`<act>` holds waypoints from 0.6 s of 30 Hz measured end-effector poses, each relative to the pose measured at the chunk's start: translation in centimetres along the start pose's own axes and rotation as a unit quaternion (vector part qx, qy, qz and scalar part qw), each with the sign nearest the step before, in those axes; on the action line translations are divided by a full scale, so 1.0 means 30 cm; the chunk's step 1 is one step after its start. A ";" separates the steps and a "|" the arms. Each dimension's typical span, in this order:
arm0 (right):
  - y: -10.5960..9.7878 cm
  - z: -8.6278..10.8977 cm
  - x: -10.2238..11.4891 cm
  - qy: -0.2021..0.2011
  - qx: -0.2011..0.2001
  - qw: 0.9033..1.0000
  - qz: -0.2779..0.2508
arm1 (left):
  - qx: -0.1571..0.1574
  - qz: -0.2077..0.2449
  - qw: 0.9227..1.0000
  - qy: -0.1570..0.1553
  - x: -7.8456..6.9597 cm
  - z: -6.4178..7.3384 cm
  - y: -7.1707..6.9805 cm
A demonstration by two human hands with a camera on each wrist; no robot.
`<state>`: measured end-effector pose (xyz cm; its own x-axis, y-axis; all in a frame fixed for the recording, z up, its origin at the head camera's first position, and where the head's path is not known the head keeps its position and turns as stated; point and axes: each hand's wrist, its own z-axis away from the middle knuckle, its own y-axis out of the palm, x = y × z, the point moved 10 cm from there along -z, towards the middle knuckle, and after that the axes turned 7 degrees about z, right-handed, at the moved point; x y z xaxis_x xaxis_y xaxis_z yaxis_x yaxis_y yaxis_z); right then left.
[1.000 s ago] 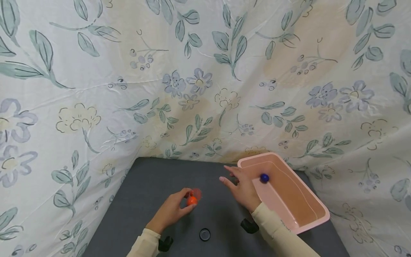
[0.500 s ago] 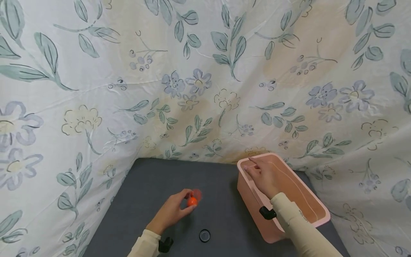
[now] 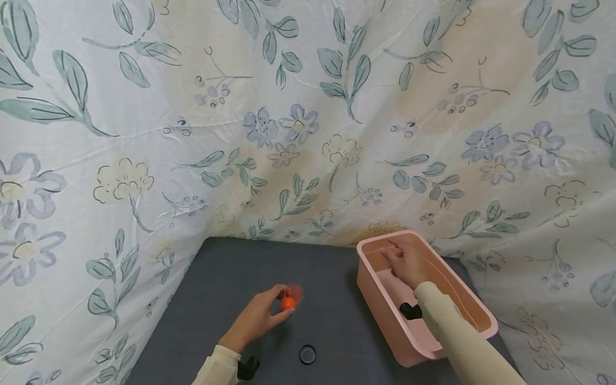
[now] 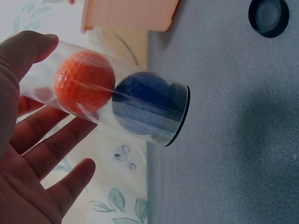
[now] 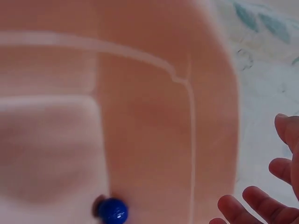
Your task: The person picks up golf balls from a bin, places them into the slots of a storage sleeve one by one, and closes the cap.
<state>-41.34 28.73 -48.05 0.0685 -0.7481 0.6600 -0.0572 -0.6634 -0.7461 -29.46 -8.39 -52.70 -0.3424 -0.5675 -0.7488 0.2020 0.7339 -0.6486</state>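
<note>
My left hand [image 3: 257,315] grips a clear plastic tube [image 4: 70,51] between thumb and fingers. Inside it, an orange golf ball [image 4: 85,81] lies against a dark blue golf ball [image 4: 142,102], which is beside the tube's black-rimmed end. My right hand [image 3: 408,263] is over the pink bin [image 3: 380,321], with nothing in its fingers. In the right wrist view its fingers [image 5: 233,207] are spread and loosely bent. Down in the bin a blue ball [image 5: 113,211] sits in a corner of the floor; in the head view the right hand hides it.
A round black cap [image 3: 307,354] lies on the dark grey table [image 3: 240,267], to the right of the left wrist. Floral cloth [image 3: 298,160] hangs behind the table and along both sides. The bin stands at the table's right.
My right hand has moved right, from beside the bin's left rim to over its inside, covering the blue ball from the head view. The left hand and tube stay almost still.
</note>
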 end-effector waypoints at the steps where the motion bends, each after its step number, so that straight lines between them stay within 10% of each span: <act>1: 0.004 -0.007 -0.008 0.001 0.001 1.000 0.004 | 0.001 0.001 1.000 -0.005 0.004 0.000 -0.001; 18: 0.059 -0.101 -0.228 -0.008 -0.033 0.989 0.144 | 0.004 0.001 1.000 -0.019 0.038 0.016 -0.006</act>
<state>-44.92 32.62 -53.61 0.0566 -0.9062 0.4190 -0.1414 -0.4227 -0.8952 -29.42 -9.34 -53.50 -0.3075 -0.5801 -0.7543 0.2102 0.7317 -0.6484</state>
